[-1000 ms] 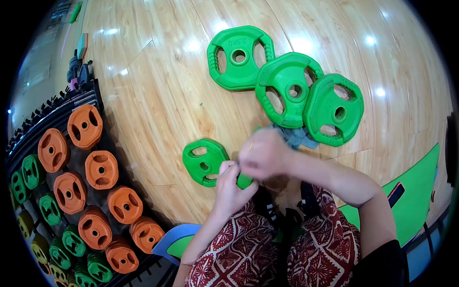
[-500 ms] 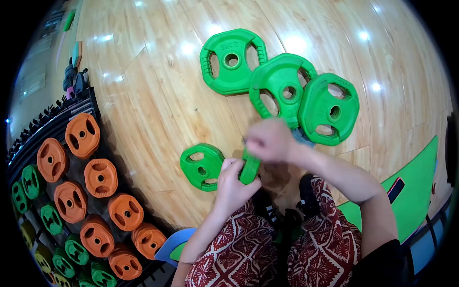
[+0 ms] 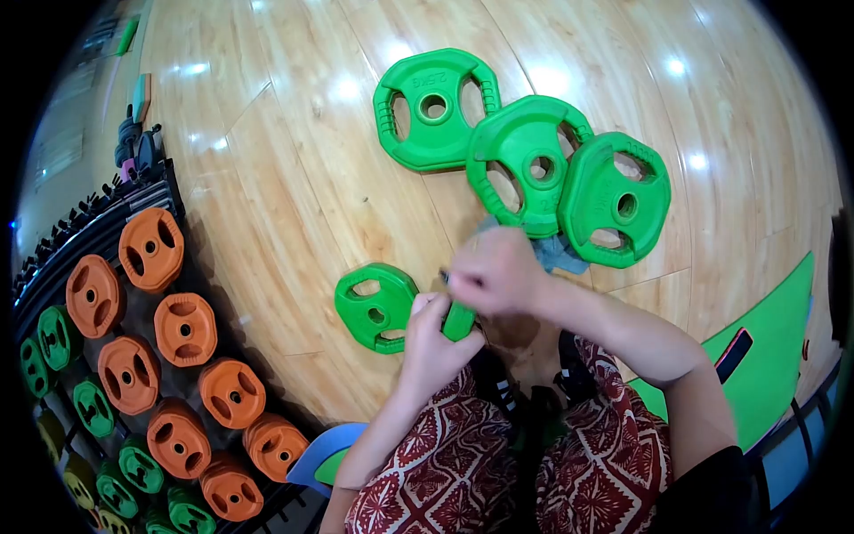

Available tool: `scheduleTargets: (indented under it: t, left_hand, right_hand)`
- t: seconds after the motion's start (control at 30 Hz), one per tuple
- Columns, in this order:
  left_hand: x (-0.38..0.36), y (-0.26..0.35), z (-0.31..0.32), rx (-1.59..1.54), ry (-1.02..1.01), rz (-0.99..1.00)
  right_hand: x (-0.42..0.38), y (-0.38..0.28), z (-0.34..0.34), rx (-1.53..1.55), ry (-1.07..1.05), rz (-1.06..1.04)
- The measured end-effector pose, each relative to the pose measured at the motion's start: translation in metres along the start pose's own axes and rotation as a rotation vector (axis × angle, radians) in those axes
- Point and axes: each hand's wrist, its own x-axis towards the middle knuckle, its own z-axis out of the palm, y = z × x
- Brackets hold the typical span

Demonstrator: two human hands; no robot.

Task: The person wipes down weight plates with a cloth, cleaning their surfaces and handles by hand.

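My left hand (image 3: 438,347) is wrapped round a green plate (image 3: 459,319) that stands edge-on between my hands. My right hand (image 3: 496,271) is closed in a fist over the plate's upper end. A small dark tip shows beside that fist, too small to make out. Left of my hands a smaller green plate (image 3: 376,308) lies flat on the floor. Beyond them lie a green 2.5KG plate (image 3: 433,147), a middle green plate (image 3: 519,133) and a right green plate (image 3: 654,205), touching or overlapping. A grey-blue cloth (image 3: 560,256) lies partly under them.
A rack (image 3: 169,191) at the left holds several orange plates (image 3: 185,329) and several green plates (image 3: 93,408). At the right, a phone (image 3: 734,355) rests on a green mat (image 3: 772,356). The wooden floor (image 3: 294,178) spans the middle.
My right hand has moved slightly left and down along the held plate. More of the grey-blue cloth shows. My left hand keeps its grip.
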Motion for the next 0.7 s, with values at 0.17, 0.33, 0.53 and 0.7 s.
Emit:
scheduleTargets:
  t: [0.17, 0.33, 0.53, 0.7]
  left_hand:
    - [-0.002, 0.005, 0.004, 0.108, -0.035, -0.021]
    - [-0.011, -0.025, 0.023, -0.645, 0.087, 0.028]
    - [0.005, 0.006, 0.0, 0.206, -0.114, -0.007]
    - [0.0, 0.005, 0.01, 0.131, -0.032, 0.019]
  right_hand:
    - [0.001, -0.005, 0.004, 0.102, 0.075, 0.263]
    - [-0.014, -0.049, 0.008, 0.128, -0.006, -0.049]
    - [0.005, 0.01, -0.004, -0.049, 0.022, 0.133]
    - [0.0, -0.034, -0.008, -0.03, -0.076, 0.071]
